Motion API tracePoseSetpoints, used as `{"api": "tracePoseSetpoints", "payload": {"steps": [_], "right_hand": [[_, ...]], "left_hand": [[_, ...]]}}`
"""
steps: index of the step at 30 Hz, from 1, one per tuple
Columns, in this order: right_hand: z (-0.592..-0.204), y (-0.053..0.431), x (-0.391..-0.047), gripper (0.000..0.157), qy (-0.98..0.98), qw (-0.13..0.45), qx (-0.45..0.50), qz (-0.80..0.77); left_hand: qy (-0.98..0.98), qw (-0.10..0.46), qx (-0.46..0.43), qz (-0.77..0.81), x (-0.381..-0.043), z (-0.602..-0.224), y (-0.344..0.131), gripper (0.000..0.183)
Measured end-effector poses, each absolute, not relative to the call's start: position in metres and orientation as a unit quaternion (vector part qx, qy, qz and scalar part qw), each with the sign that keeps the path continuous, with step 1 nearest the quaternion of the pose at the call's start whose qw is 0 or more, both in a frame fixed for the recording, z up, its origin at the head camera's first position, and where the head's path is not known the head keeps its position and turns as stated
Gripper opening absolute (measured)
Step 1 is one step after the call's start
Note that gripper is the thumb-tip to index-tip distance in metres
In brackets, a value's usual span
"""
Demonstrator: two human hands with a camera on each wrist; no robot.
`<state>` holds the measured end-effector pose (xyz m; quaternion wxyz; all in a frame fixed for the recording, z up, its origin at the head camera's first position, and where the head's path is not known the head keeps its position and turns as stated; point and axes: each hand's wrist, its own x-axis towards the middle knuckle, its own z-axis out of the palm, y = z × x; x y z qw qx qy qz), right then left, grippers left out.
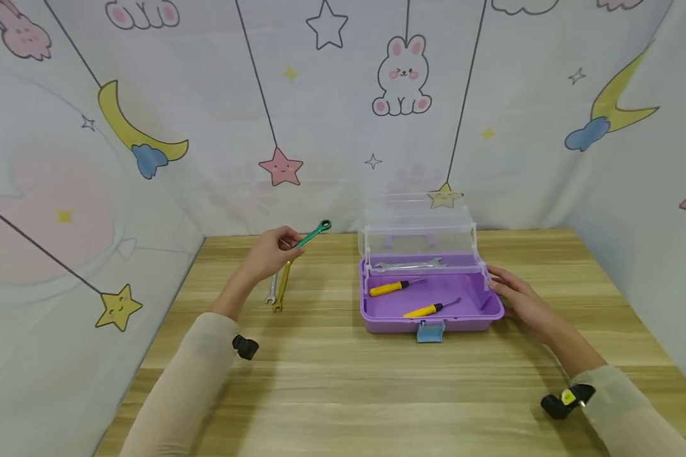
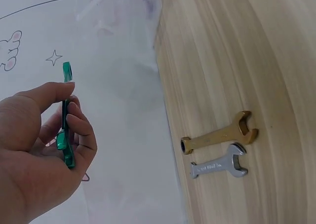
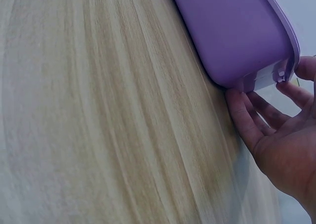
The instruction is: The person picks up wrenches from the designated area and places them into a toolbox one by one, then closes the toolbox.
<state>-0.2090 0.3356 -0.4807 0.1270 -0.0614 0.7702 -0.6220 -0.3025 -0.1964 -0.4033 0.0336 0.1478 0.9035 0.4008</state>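
Note:
My left hand [image 1: 271,254] pinches a green ratchet wrench [image 1: 314,233] between thumb and fingers, raised above the table. In the left wrist view, the wrench's ring end sticks out past the thumb. Below that hand lie a gold wrench [image 2: 217,136] and a silver wrench [image 2: 217,167], side by side. My right hand [image 1: 523,301] touches the right side of a purple toolbox [image 1: 391,325], fingers against its wall and thumb near its rim. Inside the box are two yellow-handled screwdrivers [image 1: 389,289]. Behind them, a silver open-ended wrench [image 1: 410,265] lies at the tray level.
The toolbox's clear lid [image 1: 417,219] stands raised at the back, against a printed cloth backdrop [image 1: 343,114]. A blue latch [image 1: 430,332] hangs down at the box's front. Everything stands on a wood-grain table [image 1: 343,393].

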Motion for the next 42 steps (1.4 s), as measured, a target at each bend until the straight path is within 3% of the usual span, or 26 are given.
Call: {"api": "tracePoseSetpoints", "payload": {"steps": [24, 42], "right_hand": [[-0.481, 0.334, -0.21, 0.061, 0.767, 0.128, -0.056, -0.627], [-0.484, 0.336, -0.211, 0.062, 0.763, 0.128, -0.062, -0.631]], "left_hand": [[0.884, 0.021, 0.231, 0.407, -0.313, -0.381, -0.124, 0.016], [0.869, 0.061, 0.304, 0.386, -0.314, -0.382, -0.074, 0.013]]}}
